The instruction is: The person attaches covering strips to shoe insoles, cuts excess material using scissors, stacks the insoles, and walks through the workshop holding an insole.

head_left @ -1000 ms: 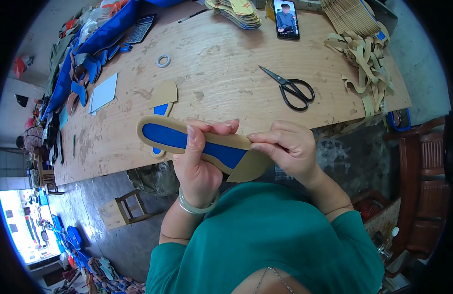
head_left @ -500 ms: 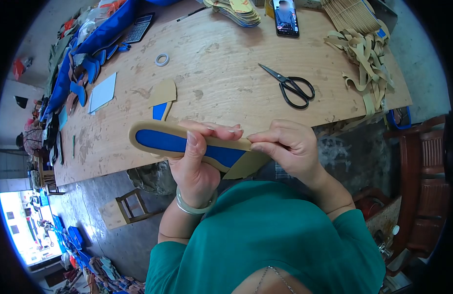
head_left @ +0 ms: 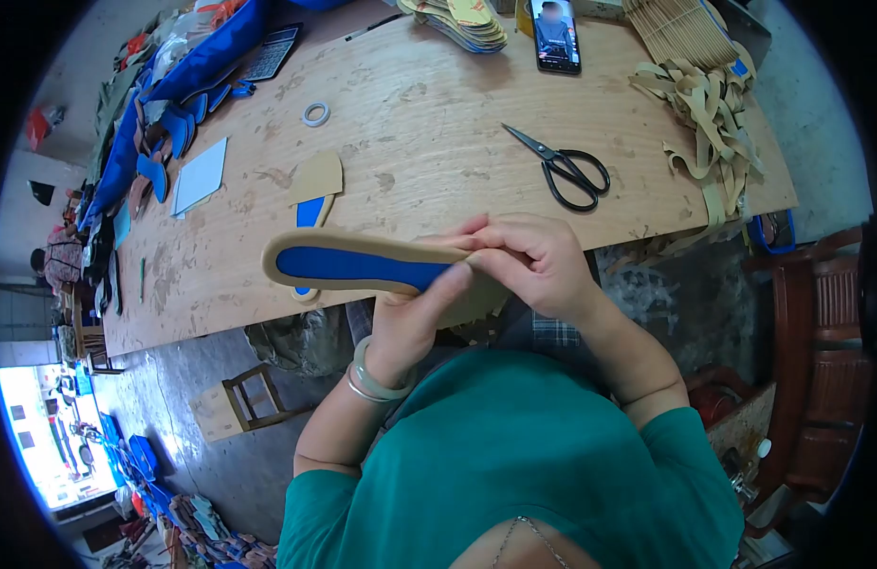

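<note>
a round-ended insole point(head_left: 348, 266), tan around flat blue, was held between the left hand point(head_left: 415, 318), curled about it with thumb on its face, and the right hand point(head_left: 536, 268), pinching its edge. beyond the insole, on the blotched wooden surface point(head_left: 429, 123), lay dark, loop-handled scissors point(head_left: 552, 156).

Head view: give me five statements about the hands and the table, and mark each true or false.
1. The left hand holds the tan-rimmed, blue-centred, sole-shaped piece. True.
2. The right hand touches that piece. True.
3. The left wrist is bare. False: a pale, smooth, rigid bangle circles it.
4. The black-handled metal scissors lie on the light-brown wooden table. True.
5. The right hand holds those scissors. False: neither hand touches them.
</note>
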The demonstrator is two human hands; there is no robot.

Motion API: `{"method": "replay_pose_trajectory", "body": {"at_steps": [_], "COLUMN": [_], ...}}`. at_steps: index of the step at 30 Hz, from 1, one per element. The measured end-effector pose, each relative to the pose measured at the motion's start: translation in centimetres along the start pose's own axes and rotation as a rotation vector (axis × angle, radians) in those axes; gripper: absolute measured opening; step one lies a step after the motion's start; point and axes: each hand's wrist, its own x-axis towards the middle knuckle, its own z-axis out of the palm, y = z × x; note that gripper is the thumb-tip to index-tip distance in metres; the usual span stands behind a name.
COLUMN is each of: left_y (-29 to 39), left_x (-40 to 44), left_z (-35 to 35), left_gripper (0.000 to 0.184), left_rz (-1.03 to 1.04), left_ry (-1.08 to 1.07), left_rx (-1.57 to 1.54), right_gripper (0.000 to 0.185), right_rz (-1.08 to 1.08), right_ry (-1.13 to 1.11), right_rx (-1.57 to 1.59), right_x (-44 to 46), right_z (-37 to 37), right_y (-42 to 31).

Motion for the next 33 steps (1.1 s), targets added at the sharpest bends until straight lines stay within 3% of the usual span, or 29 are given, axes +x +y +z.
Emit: {"method": "replay_pose_trajectory", "body": {"at_steps": [1, 4, 9, 13, 15, 17, 19, 20, 23, 24, 27, 29, 33], "left_y": [-0.8, 0.2, 1.2, 0.3, 0.6, 0.9, 0.7, 0.7, 0.9, 1.2, 1.4, 1.3, 2.0], "left_x": [-0.2, -0.3, 0.0, -0.1, -0.2, -0.3, -0.6, -0.7, -1.0, -1.1, -1.5, -1.8, -1.3], "left_z": [-0.6, -1.1, -2.1, -2.4, -2.3, -2.2, -2.5, -2.7, -2.2, -2.0, -1.6, -1.5, -0.7], "left_gripper": [0.029, 0.03, 0.031, 0.031, 0.03, 0.029, 0.028, 0.028, 0.026, 0.026, 0.026, 0.025, 0.027], "left_rz": [-0.01, -0.211, -0.494, -0.668, -0.656, -0.628, -0.564, -0.515, -0.399, -0.342, -0.252, -0.204, -0.264], "left_ry": [-0.048, 0.049, 0.064, 0.032, 0.037, 0.062, 0.099, 0.119, 0.155, 0.165, 0.204, 0.246, 0.224], "left_rx": [0.099, 0.038, -0.165, -0.328, -0.324, -0.318, -0.251, -0.175, -0.032, 0.037, 0.11, 0.099, 0.108], "right_gripper": [0.011, 0.013, 0.021, 0.036, 0.046, 0.05, 0.045, 0.045, 0.048, 0.048, 0.063, 0.068, 0.07], "right_rz": [0.0, 0.472, 0.677, 0.584, 0.346, -0.074, 0.385, 0.369, 0.662, 0.65, 0.561, 0.557, 0.623], "right_ry": [-0.002, -0.132, -0.174, -0.218, -0.084, 0.108, -0.153, -0.164, -0.257, -0.264, -0.086, 0.078, 0.142], "right_rx": [0.004, 0.506, 0.7, 0.413, -0.555, -1.069, -0.93, -0.93, -0.686, -0.683, -0.07, 0.377, 0.592], "right_x": [0.4, 1.5, 2.2, 2.3, 2.9, 2.4, 1.3, 1.3, 1.0, 0.4, -2.6, -4.0, -6.5], "right_z": [0.2, 0.6, -0.8, -1.9, -4.2, -8.5, -11.5, -11.8, -12.0, -11.6, -10.1, -6.3, -3.2], "right_y": [0.4, 2.1, 4.2, 5.0, 5.1, 8.8, 8.5, 8.6, 9.9, 10.4, 11.0, 5.5, 2.6]}}
